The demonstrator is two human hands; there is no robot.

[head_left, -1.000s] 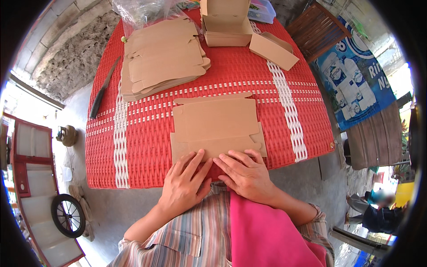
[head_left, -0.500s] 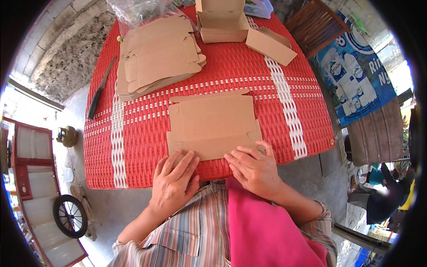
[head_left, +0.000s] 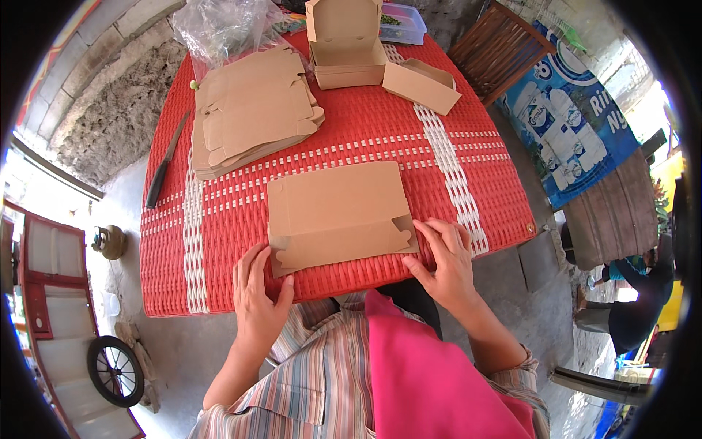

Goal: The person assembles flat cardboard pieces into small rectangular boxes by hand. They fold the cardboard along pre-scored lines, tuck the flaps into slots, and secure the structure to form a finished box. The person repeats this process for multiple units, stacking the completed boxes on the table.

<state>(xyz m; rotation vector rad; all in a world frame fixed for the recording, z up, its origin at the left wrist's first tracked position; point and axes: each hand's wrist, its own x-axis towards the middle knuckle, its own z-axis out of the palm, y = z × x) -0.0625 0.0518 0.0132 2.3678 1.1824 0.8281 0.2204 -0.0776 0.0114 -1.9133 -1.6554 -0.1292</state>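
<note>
A flat brown cardboard box blank (head_left: 336,197) lies on the red woven tabletop (head_left: 351,139) in front of me, its near flap folded over with notched tabs at both ends. My left hand (head_left: 259,293) is at its near left corner, fingers stretched and thumb spread away from them. At the near right corner is my right hand (head_left: 447,263), thumb and fingers apart around the edge. Neither hand is closed on the cardboard. Beyond lies a stack of flattened boxes (head_left: 252,102) to the left. A folded open-lidded box (head_left: 351,55) and a narrow open carton (head_left: 422,85) stand at the far side.
A knife with a black handle (head_left: 156,183) lies near the table's left edge. Behind the stack sit a clear plastic bag (head_left: 223,29) and a clear plastic tub (head_left: 404,25) with green contents. A wooden slatted chair (head_left: 501,51) stands at the far right.
My hands have moved apart, from the near edge's middle to the blank's corners. The near flap is now folded up over the blank, and the far flap no longer shows.
</note>
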